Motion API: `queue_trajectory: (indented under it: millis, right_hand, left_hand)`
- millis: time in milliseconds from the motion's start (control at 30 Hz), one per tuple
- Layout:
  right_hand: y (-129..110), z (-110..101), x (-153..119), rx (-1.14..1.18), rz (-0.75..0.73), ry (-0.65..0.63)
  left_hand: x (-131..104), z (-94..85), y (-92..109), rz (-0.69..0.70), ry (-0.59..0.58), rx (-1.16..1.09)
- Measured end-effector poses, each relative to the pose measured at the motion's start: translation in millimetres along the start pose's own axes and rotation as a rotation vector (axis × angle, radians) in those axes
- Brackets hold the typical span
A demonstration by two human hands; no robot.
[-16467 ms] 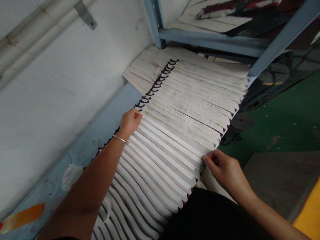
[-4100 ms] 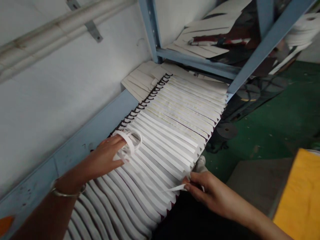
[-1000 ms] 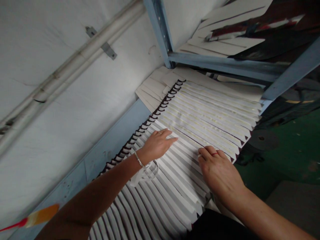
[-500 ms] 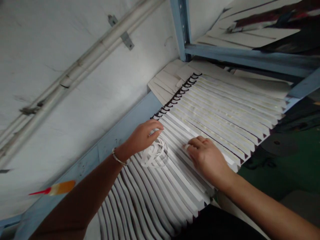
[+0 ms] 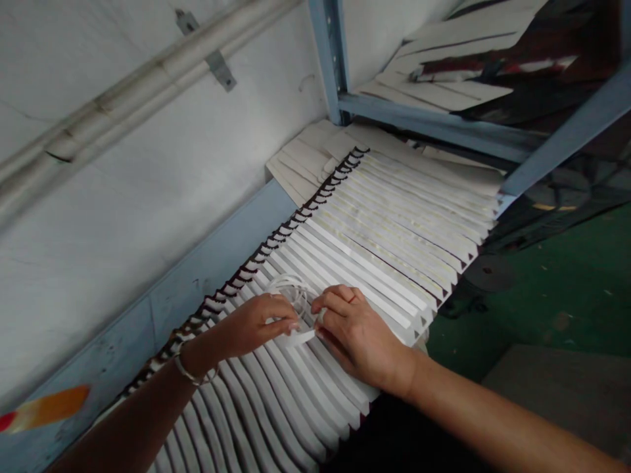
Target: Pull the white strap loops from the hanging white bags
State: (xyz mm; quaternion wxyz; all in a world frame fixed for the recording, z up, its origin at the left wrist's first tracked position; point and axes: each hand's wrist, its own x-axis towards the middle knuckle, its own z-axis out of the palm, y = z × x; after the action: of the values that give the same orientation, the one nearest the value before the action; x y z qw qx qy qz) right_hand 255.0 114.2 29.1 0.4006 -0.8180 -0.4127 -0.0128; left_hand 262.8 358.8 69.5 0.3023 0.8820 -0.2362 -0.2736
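A loose coil of narrow white tape [image 5: 292,284] lies on a long row of overlapping white folded pieces [image 5: 276,387] with dark edges. A short length of this tape spans the gap between my hands. At its left end, my left hand [image 5: 259,325], with a bracelet at the wrist, pinches it between thumb and fingers. On the other side my right hand [image 5: 362,335] has its thumb and fingers closed on the tape, just above the folded pieces. Its fingertips are partly hidden.
The folded pieces rest on a blue bench [image 5: 197,282] along a white wall with a pipe [image 5: 123,108]. An orange bottle with a red tip [image 5: 52,408] is at the left. Grey card sheets [image 5: 308,161] and a blue shelf frame [image 5: 438,128] stand at the far end.
My hands have come together over the coil, and a stretch of tape now runs between them. My right hand moved left, away from the folded pieces it was touching. The view has shifted.
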Motion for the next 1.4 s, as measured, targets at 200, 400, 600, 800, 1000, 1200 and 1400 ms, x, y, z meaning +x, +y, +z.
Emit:
queue_trajectory:
  millis: [200,400,600,800,1000,1200,1400]
  right_hand:
    - [-8.0,-11.6,-17.8,0.146,0.231,0.074]
    - [-5.8,-22.6,-32.9,0.319,0.517,0.013]
    - [20.4,-49.1,-90.0,0.453,0.677,0.095]
    - [55.8,-47.7,-127.3,0.468,0.837,0.274]
    - [71.0,-43.4,-119.5,0.661,1.081,0.315]
    - [87.8,-38.5,-119.7,0.525,1.066,0.319]
    - [92.2,-44.1,-117.4,0.259,1.122,0.26]
  left_hand:
    - [-0.9,-24.0,13.6,-0.039,-0.162,-0.223]
    - [10.2,-39.9,14.4,-0.164,-0.187,-0.113]
    - [41.6,-67.3,1.1,-0.265,0.015,-0.169]
    - [93.2,-69.0,-26.9,-0.294,0.148,-0.427]
    - [144.0,-65.1,-42.7,-0.3,0.421,-0.453]
    - [175.1,-62.9,-54.7,-0.336,0.554,-0.162]
    - [187.9,-58.2,-75.0,-0.284,0.7,0.088]
